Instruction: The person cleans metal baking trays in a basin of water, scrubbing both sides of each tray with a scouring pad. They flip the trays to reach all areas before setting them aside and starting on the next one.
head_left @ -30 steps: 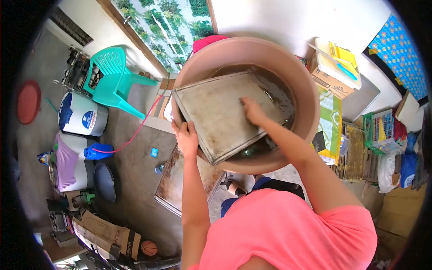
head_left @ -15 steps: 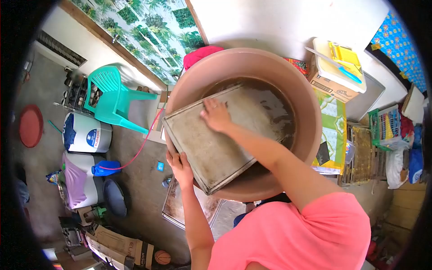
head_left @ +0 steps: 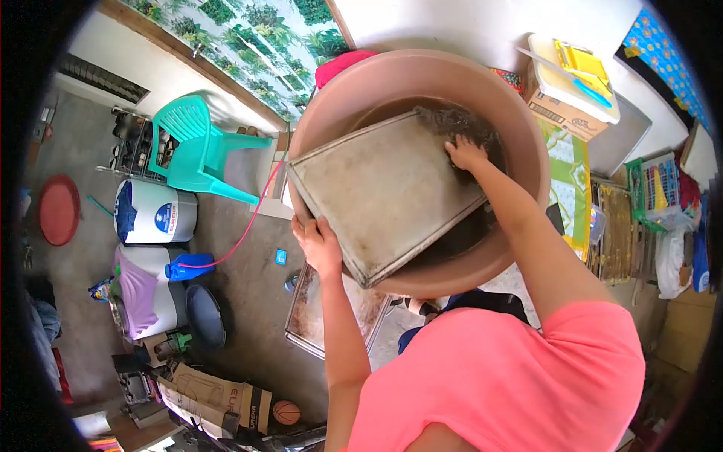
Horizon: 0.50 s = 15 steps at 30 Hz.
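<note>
A large, stained rectangular metal tray (head_left: 384,196) rests tilted inside a big brown tub (head_left: 331,113), its far end at the dark water (head_left: 471,124). My left hand (head_left: 318,245) grips the tray's near left edge, thumb on top and part of the fingers hidden beneath. At the tray's far right end, by the water, is my right hand (head_left: 467,153) with its fingers spread and nothing grasped. Below the tub, a second browned tray (head_left: 339,305) lies on the floor, partly covered by my left forearm.
A green plastic chair (head_left: 184,151) stands left of the tub. A pink hose (head_left: 252,222) runs to a blue container (head_left: 188,266). At right, a cardboard box (head_left: 565,113) carries a white lid, a yellow slicer (head_left: 581,64) and a blue-handled knife (head_left: 591,92).
My right hand has slid from the tray's upper left to its far right end, where the water is now stirred. My left hand keeps its hold. The camera view has shifted slightly.
</note>
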{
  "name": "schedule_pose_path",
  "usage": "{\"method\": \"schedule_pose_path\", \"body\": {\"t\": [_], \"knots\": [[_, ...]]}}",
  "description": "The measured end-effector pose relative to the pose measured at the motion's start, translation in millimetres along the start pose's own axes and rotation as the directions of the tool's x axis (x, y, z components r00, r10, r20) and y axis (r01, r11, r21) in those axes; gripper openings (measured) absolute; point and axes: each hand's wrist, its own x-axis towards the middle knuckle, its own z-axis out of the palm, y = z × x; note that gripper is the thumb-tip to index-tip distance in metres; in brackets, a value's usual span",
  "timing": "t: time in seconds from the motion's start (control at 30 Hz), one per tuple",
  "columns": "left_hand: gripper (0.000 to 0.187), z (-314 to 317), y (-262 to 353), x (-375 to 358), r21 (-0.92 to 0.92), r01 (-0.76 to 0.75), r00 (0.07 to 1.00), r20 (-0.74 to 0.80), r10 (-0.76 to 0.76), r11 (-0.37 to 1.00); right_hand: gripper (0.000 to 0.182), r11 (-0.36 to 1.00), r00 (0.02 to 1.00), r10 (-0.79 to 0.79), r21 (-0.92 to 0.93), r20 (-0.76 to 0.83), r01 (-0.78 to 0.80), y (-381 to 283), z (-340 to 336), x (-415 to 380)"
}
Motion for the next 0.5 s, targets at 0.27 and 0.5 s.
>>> {"method": "schedule_pose_path", "body": {"t": [0.27, 0.5], "knots": [[0.034, 0.3, 0.9, 1.0, 0.039, 0.000, 1.000, -0.015, 0.001, 0.999, 0.076, 0.995, 0.987, 0.079, 0.051, 0.141, -0.087, -9.2, 33.2, -100.7], [0.034, 2.9, -6.0, 1.8, -0.088, -0.061, 0.998, -0.009, 0.061, 0.994, 0.029, 0.730, 0.772, -0.566, 0.260, -0.289, 0.632, -124.1, 52.1, -236.9]]}}
